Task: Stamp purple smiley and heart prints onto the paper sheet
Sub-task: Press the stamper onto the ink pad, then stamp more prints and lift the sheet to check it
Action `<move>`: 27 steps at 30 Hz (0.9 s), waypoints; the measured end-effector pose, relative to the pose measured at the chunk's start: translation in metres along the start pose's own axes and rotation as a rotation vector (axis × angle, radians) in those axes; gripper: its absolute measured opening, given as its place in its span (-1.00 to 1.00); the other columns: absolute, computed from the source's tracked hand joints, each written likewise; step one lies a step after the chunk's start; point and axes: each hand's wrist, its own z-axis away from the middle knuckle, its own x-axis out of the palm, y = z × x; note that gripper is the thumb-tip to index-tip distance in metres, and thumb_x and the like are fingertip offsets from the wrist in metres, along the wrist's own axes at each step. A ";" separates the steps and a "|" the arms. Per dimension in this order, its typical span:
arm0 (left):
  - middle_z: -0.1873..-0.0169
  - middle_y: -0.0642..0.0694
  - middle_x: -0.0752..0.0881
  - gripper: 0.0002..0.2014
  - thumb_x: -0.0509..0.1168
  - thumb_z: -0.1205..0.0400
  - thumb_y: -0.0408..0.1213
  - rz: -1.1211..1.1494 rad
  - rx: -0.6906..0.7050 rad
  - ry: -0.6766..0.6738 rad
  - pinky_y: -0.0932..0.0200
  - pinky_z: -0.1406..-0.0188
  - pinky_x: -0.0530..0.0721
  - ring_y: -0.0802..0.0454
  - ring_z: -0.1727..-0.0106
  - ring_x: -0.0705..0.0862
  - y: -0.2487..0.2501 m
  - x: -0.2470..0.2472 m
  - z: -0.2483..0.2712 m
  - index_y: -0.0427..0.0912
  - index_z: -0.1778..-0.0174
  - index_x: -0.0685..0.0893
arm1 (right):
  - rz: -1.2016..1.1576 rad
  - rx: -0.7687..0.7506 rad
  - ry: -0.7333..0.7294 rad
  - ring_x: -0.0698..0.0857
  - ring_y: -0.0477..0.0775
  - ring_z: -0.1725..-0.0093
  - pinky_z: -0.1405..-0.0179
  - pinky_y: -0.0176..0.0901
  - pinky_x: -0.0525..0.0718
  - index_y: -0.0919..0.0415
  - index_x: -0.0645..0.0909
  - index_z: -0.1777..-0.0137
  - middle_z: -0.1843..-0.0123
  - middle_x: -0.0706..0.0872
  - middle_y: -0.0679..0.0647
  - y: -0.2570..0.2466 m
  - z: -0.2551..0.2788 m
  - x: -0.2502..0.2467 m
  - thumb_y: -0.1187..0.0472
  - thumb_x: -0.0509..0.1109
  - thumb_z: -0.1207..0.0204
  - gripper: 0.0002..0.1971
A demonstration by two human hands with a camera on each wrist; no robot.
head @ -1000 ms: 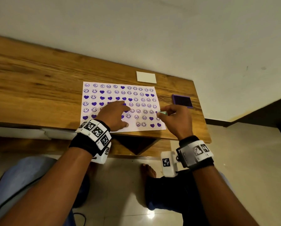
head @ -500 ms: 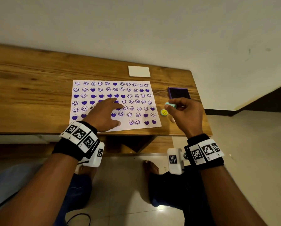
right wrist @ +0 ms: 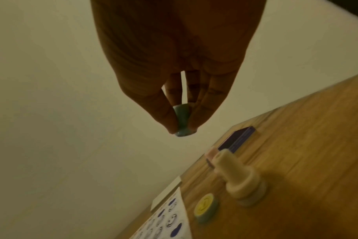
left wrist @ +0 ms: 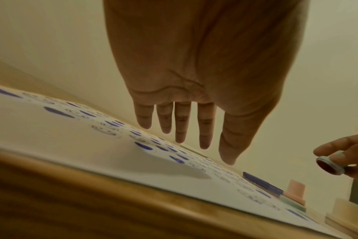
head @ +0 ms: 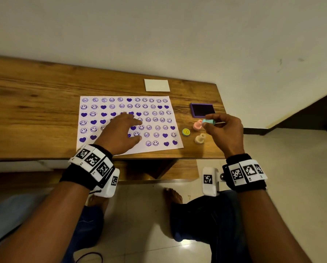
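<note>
Since half a second earlier, the right hand (head: 223,130) has drawn further off the white paper sheet (head: 126,122) toward the worktop's (head: 35,88) right edge, uncovering a pink stamp (head: 197,125) and a cream stamp (head: 199,139) beside the round yellow smiley-faced stamp (head: 186,132). Its fingers (right wrist: 165,116) pinch a small teal stamp (head: 208,121), held sideways just short of the purple ink pad (head: 202,110) near the right edge. The left hand (head: 121,132) lies with fingers spread straight over the sheet; whether it presses cannot be told. The sheet, at the worktop's front edge, is almost filled with purple smileys and hearts. Re-inking appears to be the step in hand; the next move likely calls for turning the stamp face-down onto the pad. A white card (head: 156,85) lies beyond the sheet. No writing or brand is readable.
</note>
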 end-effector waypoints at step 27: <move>-0.18 -0.08 0.59 -0.53 0.38 -0.52 -0.13 -0.254 0.184 -0.125 -0.12 -0.11 0.64 -0.17 -0.21 0.58 0.127 0.072 -0.061 0.05 -0.38 0.57 | -0.118 0.067 0.031 0.77 -0.11 0.00 -0.11 -0.05 0.76 0.01 0.84 0.03 0.04 0.81 -0.11 0.023 -0.026 -0.008 0.13 0.66 -0.37 -0.82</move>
